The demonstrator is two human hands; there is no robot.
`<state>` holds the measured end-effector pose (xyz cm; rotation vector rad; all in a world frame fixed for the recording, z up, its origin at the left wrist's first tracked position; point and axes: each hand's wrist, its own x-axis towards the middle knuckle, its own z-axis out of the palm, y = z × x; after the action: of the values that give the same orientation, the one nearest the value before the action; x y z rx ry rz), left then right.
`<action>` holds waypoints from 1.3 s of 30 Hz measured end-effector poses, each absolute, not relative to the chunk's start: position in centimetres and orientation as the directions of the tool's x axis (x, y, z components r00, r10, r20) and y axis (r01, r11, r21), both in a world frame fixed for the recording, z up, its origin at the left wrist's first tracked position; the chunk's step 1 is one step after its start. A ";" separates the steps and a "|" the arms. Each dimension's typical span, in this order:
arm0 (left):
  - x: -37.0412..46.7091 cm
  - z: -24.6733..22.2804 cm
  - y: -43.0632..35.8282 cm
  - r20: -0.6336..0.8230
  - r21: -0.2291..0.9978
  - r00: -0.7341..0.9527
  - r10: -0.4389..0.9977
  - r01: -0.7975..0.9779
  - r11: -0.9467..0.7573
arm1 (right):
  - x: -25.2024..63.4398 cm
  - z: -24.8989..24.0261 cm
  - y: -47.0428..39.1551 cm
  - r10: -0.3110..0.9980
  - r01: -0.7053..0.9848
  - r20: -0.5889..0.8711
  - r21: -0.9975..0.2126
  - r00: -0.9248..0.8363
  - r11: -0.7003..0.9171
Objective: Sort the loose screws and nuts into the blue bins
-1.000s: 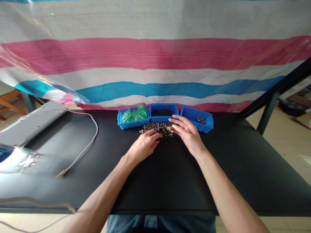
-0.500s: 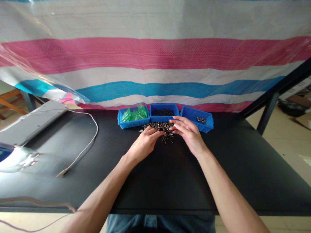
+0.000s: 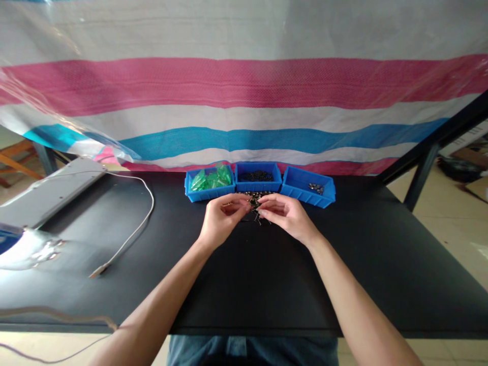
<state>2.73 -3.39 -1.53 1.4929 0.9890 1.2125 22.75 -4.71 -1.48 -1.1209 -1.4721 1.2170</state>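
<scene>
Holds left hand (image 3: 221,217) and right hand (image 3: 292,216) curled, near each other, at small metal parts (image 3: 256,194) before blue bins (image 3: 259,187); cannot tell whether gripping any

Small pieces (image 3: 256,195) piled by hands: metallic look, shiny glints. Bins (image 3: 308,195): molded blue plastic, smooth, slight sheen. Green pieces (image 3: 211,180): translucent plastic, glossy. Silver pieces (image 3: 315,188) in right bin: bright metal look. Tabletop (image 3: 251,290): black, smooth, mostly matt, glare at left. Striped sheet (image 3: 244,84): woven plastic, fine-textured, creased, low sheen. Bag (image 3: 28,251): clear glossy film. USB cable (image 3: 139,229): smooth plastic jacket. Jeans (image 3: 213,351): matt denim. Stool (image 3: 17,155): wood.
</scene>
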 end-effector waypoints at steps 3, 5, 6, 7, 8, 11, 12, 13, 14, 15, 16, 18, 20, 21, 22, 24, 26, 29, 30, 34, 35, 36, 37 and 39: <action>2.8 -1.7 -3.2 0.209 0.977 0.194 0.958 -0.009 -0.211 | 22.4 -1.6 -4.8 0.979 0.069 0.063 -0.995 -0.196 0.078; 2.8 -1.9 -3.1 0.189 0.982 0.194 0.963 -0.021 -0.188 | 22.2 -1.6 -4.8 0.978 0.016 0.037 -0.999 -0.206 0.041; 2.8 -2.0 -3.1 0.178 0.984 0.194 0.965 -0.025 -0.177 | 22.2 -1.5 -4.9 0.977 -0.011 0.027 -1.000 -0.211 0.025; 2.8 -2.1 -3.1 0.171 0.985 0.197 0.965 -0.029 -0.168 | 22.1 -1.5 -4.9 0.977 -0.035 0.021 -0.999 -0.212 0.014; 2.9 -2.1 -3.1 0.166 0.986 0.202 0.965 -0.032 -0.163 | 22.1 -1.4 -4.9 0.977 -0.053 0.019 -0.999 -0.210 0.008; 2.8 -2.0 -3.3 0.190 0.980 0.229 0.955 0.018 -0.200 | 22.2 -1.4 -4.9 0.980 -0.076 0.021 -0.997 -0.200 0.006; 2.8 -1.9 -3.3 0.220 0.967 0.239 0.946 0.078 -0.244 | 22.2 -1.4 -4.9 0.981 -0.072 0.022 -0.997 -0.194 0.008; 2.6 -1.8 -3.3 0.263 0.937 0.254 0.931 0.164 -0.310 | 22.3 -1.5 -4.8 0.983 -0.066 0.024 -0.998 -0.180 0.012; 2.5 -1.7 -3.3 0.316 0.881 0.279 0.907 0.267 -0.389 | 22.3 -1.5 -4.7 0.988 -0.069 0.031 -0.997 -0.153 0.021; 2.3 -1.6 -3.3 0.367 0.800 0.315 0.875 0.373 -0.470 | 22.3 -1.5 -4.7 0.992 -0.085 0.047 -0.996 -0.118 0.037; 2.1 -1.6 -3.3 0.406 0.703 0.358 0.841 0.465 -0.538 | 22.3 -1.5 -4.6 0.994 -0.114 0.069 -0.992 -0.083 0.059; 1.7 -1.8 -3.2 0.430 0.533 0.441 0.788 0.581 -0.615 | 22.2 -1.4 -4.6 0.992 -0.192 0.122 -0.975 -0.027 0.114; 1.4 -2.0 -3.2 0.410 0.439 0.499 0.764 0.625 -0.645 | 22.1 -1.3 -4.6 0.986 -0.242 0.166 -0.957 -0.003 0.160; 1.4 -2.1 -3.2 0.393 0.413 0.522 0.757 0.636 -0.652 | 22.1 -1.3 -4.6 0.984 -0.249 0.179 -0.953 0.004 0.174; 1.4 -2.2 -3.2 0.375 0.392 0.542 0.752 0.643 -0.659 | 22.2 -1.2 -4.6 0.983 -0.250 0.185 -0.951 0.012 0.182; 1.4 -2.2 -3.2 0.341 0.360 0.571 0.747 0.654 -0.665 | 22.4 -1.3 -4.6 0.983 -0.251 0.183 -0.950 0.024 0.183; 1.4 -2.1 -3.1 0.315 0.342 0.585 0.748 0.665 -0.664 | 22.7 -1.4 -4.5 0.985 -0.256 0.168 -0.952 0.032 0.171; 1.2 -2.2 -2.9 0.283 0.305 0.621 0.731 0.664 -0.682 | 23.0 -1.3 -4.4 0.988 -0.261 0.146 -0.953 0.039 0.151; 1.1 -2.2 -2.8 0.275 0.290 0.634 0.722 0.662 -0.691 | 23.1 -1.2 -4.4 0.989 -0.262 0.141 -0.954 0.035 0.145; 1.1 -2.2 -2.6 0.320 0.315 0.634 0.705 0.630 -0.710 | 23.2 -1.2 -4.4 0.992 -0.228 0.123 -0.965 0.036 0.128; 1.2 -2.1 -2.6 0.344 0.364 0.614 0.710 0.610 -0.704 | 23.2 -1.2 -4.4 0.992 -0.207 0.119 -0.971 0.034 0.123; 1.2 -1.9 -2.7 0.369 0.422 0.589 0.719 0.583 -0.694 | 23.1 -1.3 -4.4 0.993 -0.179 0.114 -0.977 0.024 0.116; 1.3 -1.8 -2.8 0.393 0.482 0.560 0.729 0.550 -0.682 | 23.1 -1.3 -4.4 0.994 -0.146 0.110 -0.983 0.006 0.110; 1.6 -1.6 -3.0 0.433 0.579 0.496 0.753 0.487 -0.654 | 23.0 -1.4 -4.5 0.993 -0.068 0.108 -0.992 -0.051 0.105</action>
<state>1.58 -3.03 -1.58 2.3625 1.0308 0.9588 23.03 -4.45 -1.42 -1.0561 -1.2494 1.1999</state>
